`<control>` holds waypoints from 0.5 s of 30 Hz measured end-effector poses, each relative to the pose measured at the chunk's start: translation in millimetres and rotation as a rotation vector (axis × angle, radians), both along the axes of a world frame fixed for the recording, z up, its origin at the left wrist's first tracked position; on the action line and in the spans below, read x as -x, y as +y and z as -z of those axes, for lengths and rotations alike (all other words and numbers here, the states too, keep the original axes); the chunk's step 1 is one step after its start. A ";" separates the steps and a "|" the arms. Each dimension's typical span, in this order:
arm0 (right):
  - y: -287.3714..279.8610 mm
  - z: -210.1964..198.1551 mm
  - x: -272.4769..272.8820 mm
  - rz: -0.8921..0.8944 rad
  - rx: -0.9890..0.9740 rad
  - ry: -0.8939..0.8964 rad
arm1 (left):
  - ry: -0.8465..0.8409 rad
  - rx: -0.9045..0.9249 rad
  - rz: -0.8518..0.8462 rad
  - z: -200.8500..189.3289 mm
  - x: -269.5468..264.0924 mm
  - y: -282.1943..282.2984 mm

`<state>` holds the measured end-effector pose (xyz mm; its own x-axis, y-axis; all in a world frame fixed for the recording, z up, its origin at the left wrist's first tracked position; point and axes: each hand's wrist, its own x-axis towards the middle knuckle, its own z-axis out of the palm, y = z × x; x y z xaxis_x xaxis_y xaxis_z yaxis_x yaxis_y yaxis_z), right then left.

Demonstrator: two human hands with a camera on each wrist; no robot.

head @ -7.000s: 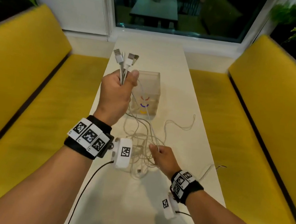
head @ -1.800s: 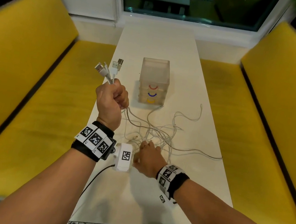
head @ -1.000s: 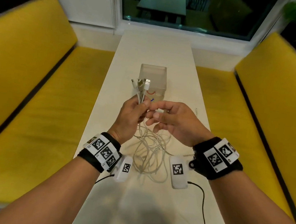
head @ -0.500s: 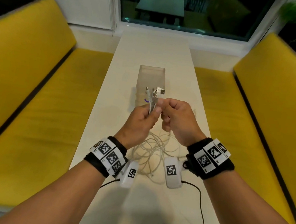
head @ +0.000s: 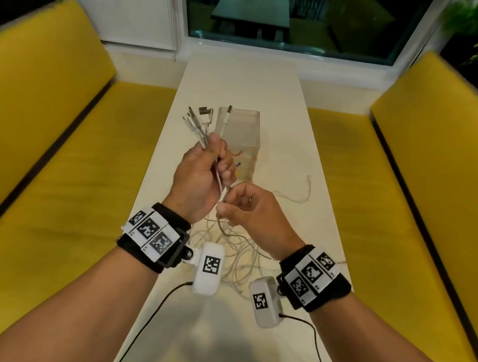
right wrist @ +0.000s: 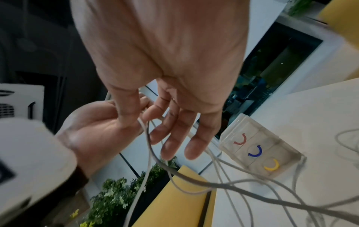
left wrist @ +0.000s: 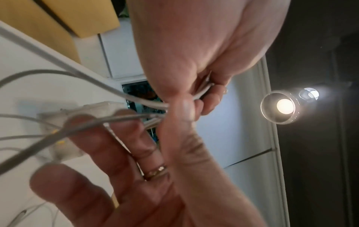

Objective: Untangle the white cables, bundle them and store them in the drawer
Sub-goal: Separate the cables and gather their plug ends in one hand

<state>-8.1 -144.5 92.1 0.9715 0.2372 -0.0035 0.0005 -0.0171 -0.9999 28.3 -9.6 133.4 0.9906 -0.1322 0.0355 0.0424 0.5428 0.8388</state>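
My left hand (head: 202,173) is raised over the white table (head: 244,84) and grips several white cables in its fist. Their connector ends (head: 200,119) fan out above it. Just below, my right hand (head: 230,205) pinches one cable (right wrist: 149,147) between thumb and forefinger, its other fingers loosely extended. The left wrist view shows the cables (left wrist: 136,99) entering the left fist. The remaining cable loops (head: 237,256) lie tangled on the table under my wrists. The clear drawer unit (head: 244,133) stands behind my hands, with red, blue and yellow handles (right wrist: 254,151), all drawers shut.
Yellow benches (head: 52,156) (head: 426,205) run along both sides of the narrow table. One cable strand (head: 299,195) trails to the right of the drawer unit. Black leads (head: 153,315) run from the wrist cameras toward my body. A window (head: 284,10) closes the far end.
My right hand left the connector ends and dropped below the left fist, where it now pinches a cable. The left hand's bunch of connectors shifted left and fanned wider.
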 end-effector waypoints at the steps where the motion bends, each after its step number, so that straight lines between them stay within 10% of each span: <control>1: 3.6 2.1 1.1 0.025 -0.006 -0.013 | 0.008 0.030 -0.009 0.4 0.0 1.0; 7: 12.8 4.2 0.4 0.301 0.181 -0.172 | 0.028 0.114 -0.024 5.3 0.1 3.0; 15: 14.2 0.0 6.4 0.218 0.157 -0.184 | 0.031 0.030 -0.084 6.4 -0.5 6.0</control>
